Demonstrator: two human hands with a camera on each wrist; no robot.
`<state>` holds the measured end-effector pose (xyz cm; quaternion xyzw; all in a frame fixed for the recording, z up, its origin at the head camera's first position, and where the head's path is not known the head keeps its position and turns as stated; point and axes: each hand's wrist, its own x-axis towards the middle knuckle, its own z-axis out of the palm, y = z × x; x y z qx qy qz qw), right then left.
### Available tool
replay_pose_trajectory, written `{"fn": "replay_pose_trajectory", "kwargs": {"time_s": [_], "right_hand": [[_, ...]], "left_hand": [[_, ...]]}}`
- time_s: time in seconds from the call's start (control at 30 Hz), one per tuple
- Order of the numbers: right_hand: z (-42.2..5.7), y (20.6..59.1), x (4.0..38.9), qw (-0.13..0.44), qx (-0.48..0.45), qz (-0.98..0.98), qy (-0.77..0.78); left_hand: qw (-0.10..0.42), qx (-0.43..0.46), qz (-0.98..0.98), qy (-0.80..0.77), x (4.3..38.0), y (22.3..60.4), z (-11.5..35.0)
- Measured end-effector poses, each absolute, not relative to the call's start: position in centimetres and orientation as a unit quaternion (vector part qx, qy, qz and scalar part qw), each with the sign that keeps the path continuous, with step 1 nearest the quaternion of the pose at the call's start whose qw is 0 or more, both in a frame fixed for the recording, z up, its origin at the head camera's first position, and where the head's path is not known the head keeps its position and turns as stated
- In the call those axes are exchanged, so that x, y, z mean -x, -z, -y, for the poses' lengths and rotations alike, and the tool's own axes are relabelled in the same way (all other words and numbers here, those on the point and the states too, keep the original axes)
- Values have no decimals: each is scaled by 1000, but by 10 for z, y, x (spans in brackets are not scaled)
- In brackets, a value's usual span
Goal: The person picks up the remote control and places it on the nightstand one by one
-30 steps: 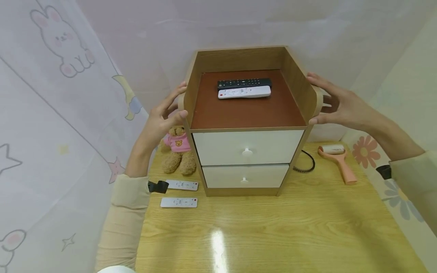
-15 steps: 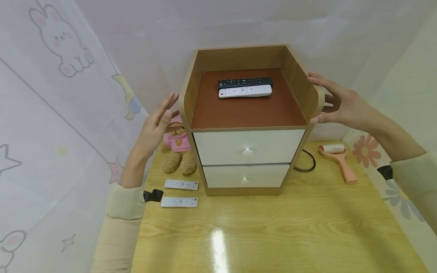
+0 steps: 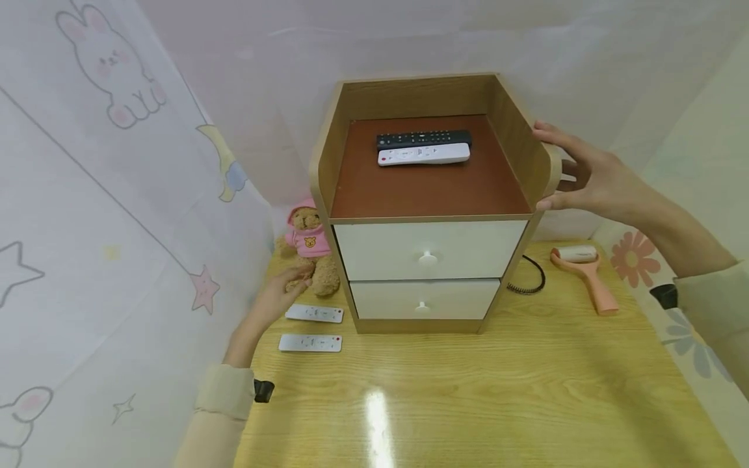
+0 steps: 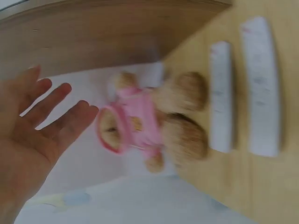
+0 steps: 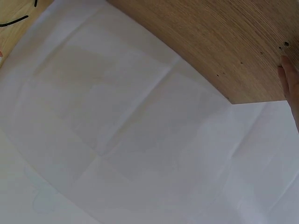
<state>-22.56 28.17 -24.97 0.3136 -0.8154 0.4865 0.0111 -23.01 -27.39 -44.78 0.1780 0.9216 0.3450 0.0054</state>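
My right hand [image 3: 603, 182] grips the right side panel of a small wooden drawer cabinet [image 3: 433, 195], thumb on its front edge and index finger along the top rim. In the right wrist view, fingers [image 5: 288, 79] of this hand lie against the cabinet's outer side. Down on the left, my left hand [image 3: 275, 299] holds nothing, its fingers loosely bent; in the head view it overlaps the leg of a teddy bear [image 3: 310, 244] in a pink hoodie. Two white remote controls [image 3: 314, 314] lie just in front of the bear. On the cabinet top are a black remote [image 3: 450, 137] and a white remote [image 3: 421, 154].
An orange-handled lint roller [image 3: 599, 289] and a black coiled cord [image 3: 526, 289] lie right of the cabinet on the wooden table [image 3: 468, 390]. Both cabinet drawers [image 3: 380, 250] are closed. Patterned cloth [image 3: 146, 214] hangs on the left, and pale cloth stands behind.
My left hand has come off the cabinet's left side and moved down toward the bear and the remotes. The right hand has stayed at the right panel.
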Motion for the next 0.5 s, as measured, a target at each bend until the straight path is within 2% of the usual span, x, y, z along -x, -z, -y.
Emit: {"fn": "replay_pose_trajectory", "kwargs": {"time_s": [0.2,0.5], "right_hand": [[-282,250,227,11,-317,807,-499],[-282,251,227,10,-310,814,-491]], "left_hand": [[42,-164,-962,-216,213,504,291],[111,-182,-964,-157,190,552,297]]}}
